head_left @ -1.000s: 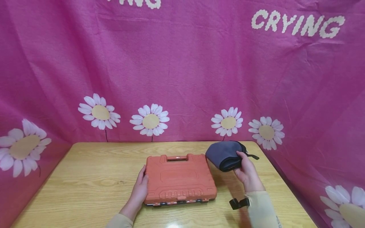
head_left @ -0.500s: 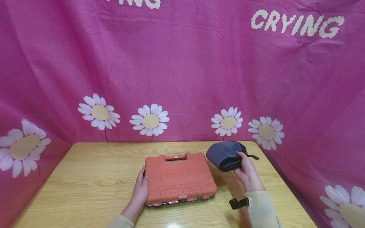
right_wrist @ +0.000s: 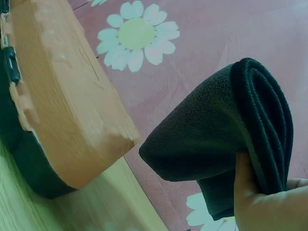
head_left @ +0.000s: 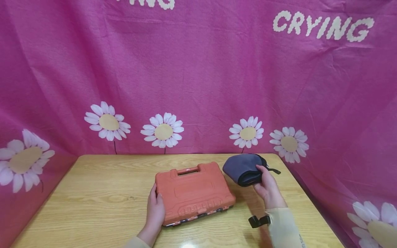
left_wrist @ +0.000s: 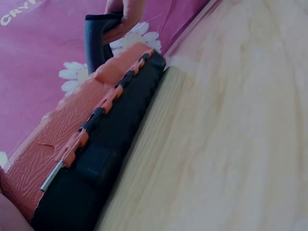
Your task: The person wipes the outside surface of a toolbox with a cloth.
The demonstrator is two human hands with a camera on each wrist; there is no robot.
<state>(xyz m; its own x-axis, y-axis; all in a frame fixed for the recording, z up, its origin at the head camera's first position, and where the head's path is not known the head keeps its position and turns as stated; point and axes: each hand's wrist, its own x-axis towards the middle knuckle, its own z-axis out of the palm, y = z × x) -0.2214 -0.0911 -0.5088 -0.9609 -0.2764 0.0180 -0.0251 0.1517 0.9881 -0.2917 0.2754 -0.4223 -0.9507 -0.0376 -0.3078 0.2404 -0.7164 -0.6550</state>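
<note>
Orange embossed case, folded fuzzy grey fabric

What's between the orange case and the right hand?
The dark grey fabric item, held by the right hand, sits between it and the orange case; head and right wrist views show it. In the head view, tabletop shows just below it.

Case over table, taken as clock centre; curtain behind table at twelve, wrapping both sides to nine and three; handle along case's twelve o'clock edge; left hand touching eight o'clock side; pouch just off two o'clock corner, in right hand, which sits at three; loop at pouch's own three; strap at case's four, against right sleeve
</note>
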